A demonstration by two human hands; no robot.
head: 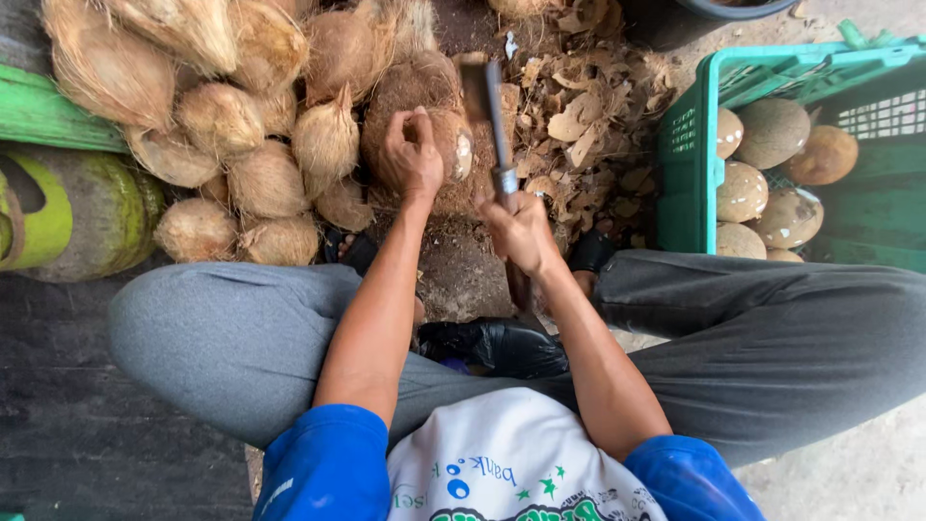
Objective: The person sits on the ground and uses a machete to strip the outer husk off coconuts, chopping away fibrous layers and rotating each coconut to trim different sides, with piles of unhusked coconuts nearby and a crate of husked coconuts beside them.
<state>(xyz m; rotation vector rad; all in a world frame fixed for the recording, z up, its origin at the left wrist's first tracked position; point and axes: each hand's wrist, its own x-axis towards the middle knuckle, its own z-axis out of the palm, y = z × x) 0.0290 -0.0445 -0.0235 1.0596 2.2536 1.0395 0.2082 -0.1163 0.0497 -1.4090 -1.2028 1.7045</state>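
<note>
My left hand (410,154) grips a brown coconut (446,145) with a partly peeled, pale patch, pressed against a husky mound in front of me. My right hand (521,232) is closed on the handle of a cleaver-like blade (485,96), whose dark metal head is raised just right of the coconut. The blade is blurred. I sit cross-legged in grey trousers.
A pile of husked coconuts (231,125) lies at the left. Shell chips (588,106) litter the ground at the right. A green plastic crate (690,164) holds several peeled coconuts. A green gas cylinder (77,212) lies at the far left.
</note>
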